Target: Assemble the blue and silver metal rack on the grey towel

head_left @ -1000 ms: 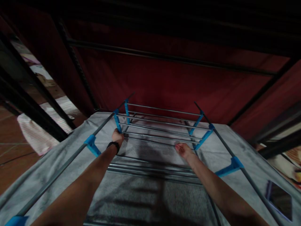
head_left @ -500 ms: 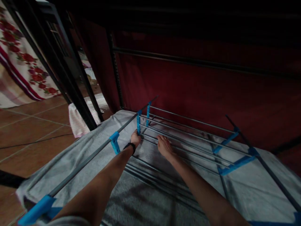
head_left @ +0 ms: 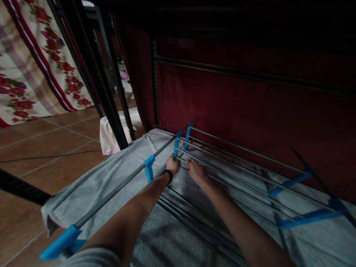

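A metal drying rack (head_left: 125, 182) with grey rods and blue plastic joints lies flat on a grey cloth (head_left: 91, 187). My left hand (head_left: 172, 165), with a black band at the wrist, grips a thin rod right beside a blue joint (head_left: 176, 147) at the rack's left rail. My right hand (head_left: 194, 170) rests on the neighbouring rods a short way to the right, fingers curled over them. Both forearms reach forward over the rack's lower rods.
A dark red fabric wall (head_left: 236, 107) with black bars stands behind the rack. Black frame posts (head_left: 111, 96) rise at the left. Beyond them lie a pink-striped cloth (head_left: 109, 137), a floral sheet (head_left: 36, 63) and brown floor tiles (head_left: 47, 148).
My right hand slid left along the rods from the rack's right side to just beside my left hand. My left hand kept its grip. The view swung to the left.
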Tool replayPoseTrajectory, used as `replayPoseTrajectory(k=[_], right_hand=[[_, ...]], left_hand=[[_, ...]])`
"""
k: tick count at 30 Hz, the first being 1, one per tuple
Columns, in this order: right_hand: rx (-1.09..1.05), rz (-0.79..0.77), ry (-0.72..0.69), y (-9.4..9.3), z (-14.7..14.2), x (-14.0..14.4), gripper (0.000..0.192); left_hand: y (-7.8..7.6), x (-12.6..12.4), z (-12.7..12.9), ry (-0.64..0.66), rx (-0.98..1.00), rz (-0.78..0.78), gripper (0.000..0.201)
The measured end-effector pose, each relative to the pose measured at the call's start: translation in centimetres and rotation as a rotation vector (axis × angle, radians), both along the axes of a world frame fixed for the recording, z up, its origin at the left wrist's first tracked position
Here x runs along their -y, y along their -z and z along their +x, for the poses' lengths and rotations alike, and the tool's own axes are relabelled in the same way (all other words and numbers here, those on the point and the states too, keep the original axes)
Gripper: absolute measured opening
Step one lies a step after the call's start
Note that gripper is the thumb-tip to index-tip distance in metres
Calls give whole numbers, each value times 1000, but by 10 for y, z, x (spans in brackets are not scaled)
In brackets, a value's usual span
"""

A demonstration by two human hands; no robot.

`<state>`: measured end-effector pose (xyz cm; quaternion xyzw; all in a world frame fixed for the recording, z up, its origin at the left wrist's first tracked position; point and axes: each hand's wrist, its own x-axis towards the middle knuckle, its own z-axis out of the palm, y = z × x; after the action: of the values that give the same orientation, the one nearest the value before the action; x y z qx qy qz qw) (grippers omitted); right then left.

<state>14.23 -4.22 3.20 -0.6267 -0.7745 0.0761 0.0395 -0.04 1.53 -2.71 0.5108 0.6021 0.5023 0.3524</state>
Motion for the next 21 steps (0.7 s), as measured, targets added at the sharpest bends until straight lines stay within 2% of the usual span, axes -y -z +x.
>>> replayPoseTrajectory(k=[4, 9, 16, 21], right_hand=[[-18, 18, -34, -3, -4, -3, 40], [6, 21, -72, -2, -8, -8, 41], [46, 43, -68, 4, -6, -9, 41], [53, 54, -66, 6, -5, -8, 42]], left_hand=[[-3, 1, 2, -19, -24, -28, 10], [-9, 2, 6, -73, -82, -66, 14], [-16, 7, 12, -131, -136, -117, 19], [-17, 11, 16, -143, -149, -134, 15]])
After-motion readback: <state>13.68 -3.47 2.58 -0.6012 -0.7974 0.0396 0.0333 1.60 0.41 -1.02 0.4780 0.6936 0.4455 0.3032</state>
